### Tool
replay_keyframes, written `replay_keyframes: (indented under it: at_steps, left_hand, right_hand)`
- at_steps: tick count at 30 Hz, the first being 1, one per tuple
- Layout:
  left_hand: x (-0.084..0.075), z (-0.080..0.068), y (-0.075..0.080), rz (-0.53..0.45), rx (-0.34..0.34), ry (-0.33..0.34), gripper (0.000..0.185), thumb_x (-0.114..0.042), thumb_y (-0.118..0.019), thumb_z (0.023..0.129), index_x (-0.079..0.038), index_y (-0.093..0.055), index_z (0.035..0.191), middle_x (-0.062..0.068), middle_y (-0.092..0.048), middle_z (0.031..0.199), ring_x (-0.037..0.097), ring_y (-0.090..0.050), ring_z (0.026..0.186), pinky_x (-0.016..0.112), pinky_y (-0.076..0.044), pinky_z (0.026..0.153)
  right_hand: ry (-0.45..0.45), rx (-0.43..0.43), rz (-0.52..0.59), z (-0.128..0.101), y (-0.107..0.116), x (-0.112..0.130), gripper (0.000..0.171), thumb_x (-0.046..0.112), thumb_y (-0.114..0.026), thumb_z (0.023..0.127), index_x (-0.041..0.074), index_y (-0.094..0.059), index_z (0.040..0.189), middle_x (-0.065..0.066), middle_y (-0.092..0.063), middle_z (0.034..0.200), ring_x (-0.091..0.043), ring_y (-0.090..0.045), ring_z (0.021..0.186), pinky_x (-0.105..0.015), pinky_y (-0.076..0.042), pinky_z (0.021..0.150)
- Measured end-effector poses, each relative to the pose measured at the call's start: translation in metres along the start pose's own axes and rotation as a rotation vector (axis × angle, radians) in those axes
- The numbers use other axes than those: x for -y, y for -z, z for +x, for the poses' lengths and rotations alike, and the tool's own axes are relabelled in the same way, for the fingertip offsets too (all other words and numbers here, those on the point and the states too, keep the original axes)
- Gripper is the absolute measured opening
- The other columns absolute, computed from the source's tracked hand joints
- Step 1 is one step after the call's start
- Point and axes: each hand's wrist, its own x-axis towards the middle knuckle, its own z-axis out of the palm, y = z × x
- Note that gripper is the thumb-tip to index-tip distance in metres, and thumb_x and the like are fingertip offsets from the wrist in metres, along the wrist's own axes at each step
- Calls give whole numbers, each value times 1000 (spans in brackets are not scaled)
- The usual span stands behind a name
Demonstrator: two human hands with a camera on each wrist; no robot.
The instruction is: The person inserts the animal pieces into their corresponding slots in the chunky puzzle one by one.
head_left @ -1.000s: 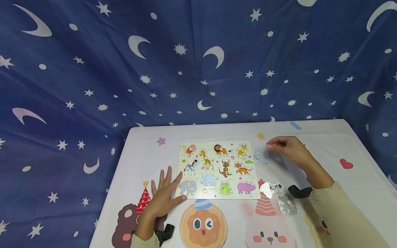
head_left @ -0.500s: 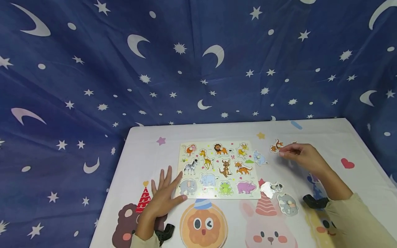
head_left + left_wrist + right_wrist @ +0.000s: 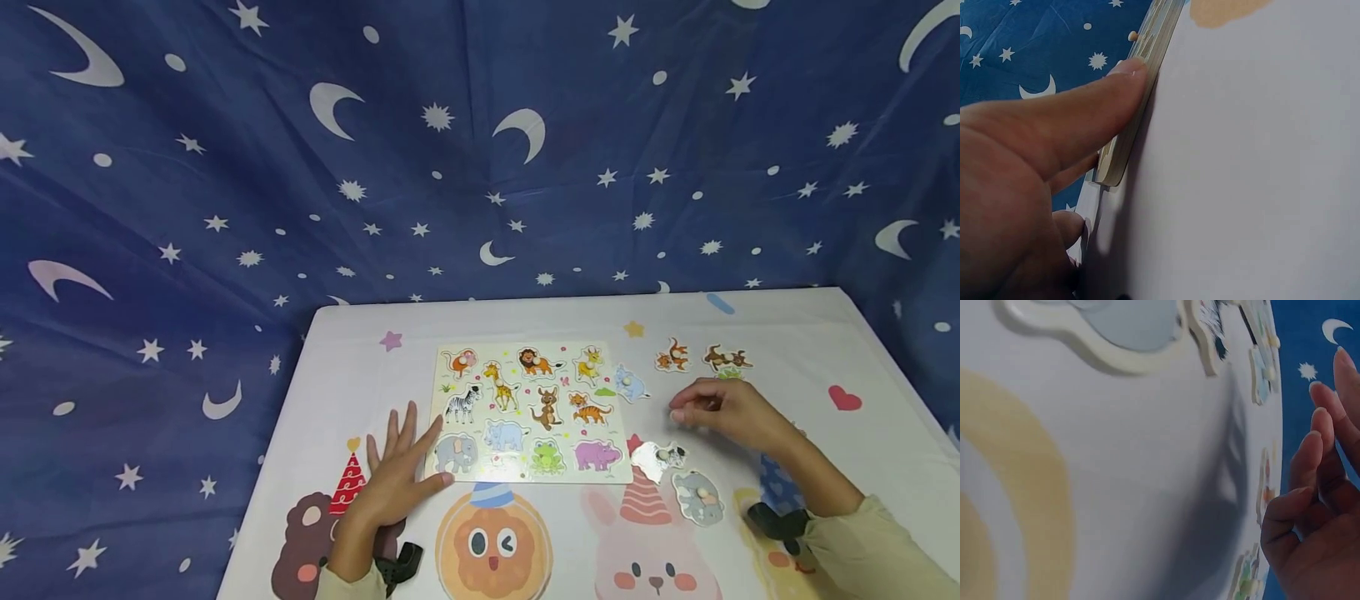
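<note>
A wooden animal puzzle board lies on the table before me. My left hand rests at its lower left corner with fingers spread; the left wrist view has the thumb against the board's edge. Right of the board, above the cloth, is my right hand, its fingers loosely bent and nothing held. Loose pieces lie around it: a blue rhino, a tiger, a kangaroo and a green frog half covered by the hand. Nearer me are a zebra and a grey elephant.
Knobbed pieces such as the lion and giraffe sit in the board. A white cloth with cartoon prints covers the table. Behind it hangs a blue curtain with moons and stars.
My right hand has moved right and toward me, away from the far pieces, uncovering the tiger and then the kangaroo. My left hand has stayed on the board.
</note>
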Motion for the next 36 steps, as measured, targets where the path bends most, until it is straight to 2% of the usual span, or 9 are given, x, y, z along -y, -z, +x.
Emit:
replay_keyframes:
  at_steps: [4,12,17,23,29,36]
  left_hand:
    - [0,0,0,4,-6,1,86,-47,-73,90,-26,-31,162,12,7,173,41,18,157,73,21,114]
    - [-3,0,0,-12,1,-5,85,-46,-73,90,-26,-31,161,13,6,173,42,18,157,73,21,113]
    - [-3,0,0,-11,-13,-6,85,-45,-74,89,-26,-33,161,13,5,173,42,16,157,73,20,114]
    - [-3,0,0,-15,-9,-18,84,-45,-74,89,-25,-33,161,15,4,173,44,16,157,73,20,113]
    - [-3,0,0,-8,-1,-6,85,-45,-74,90,-26,-32,161,12,6,173,42,17,157,73,20,114]
    - [-1,0,0,-14,-3,-3,86,-46,-74,89,-26,-31,161,13,6,173,42,17,157,72,22,113]
  right_hand:
    - [72,14,26,-3,-8,-1,15,22,-84,85,16,-78,98,5,-65,79,-7,-55,68,-23,-49,58]
    - [104,79,55,-8,-17,-5,15,19,-86,82,18,-78,95,8,-67,79,-6,-54,69,-23,-46,59]
    - [133,131,39,-7,-19,-6,17,25,-88,79,23,-79,93,9,-67,80,-7,-54,71,-23,-44,60]
    - [148,172,-39,-8,-23,-7,20,33,-90,75,29,-79,90,12,-69,83,-8,-53,75,-21,-44,64]
    - [156,174,-81,-8,-26,-5,21,37,-92,72,32,-76,85,14,-68,82,-8,-53,74,-21,-43,64]
    - [181,129,-123,-5,-27,-5,20,35,-92,71,34,-74,80,17,-64,78,-5,-51,72,-20,-43,64]
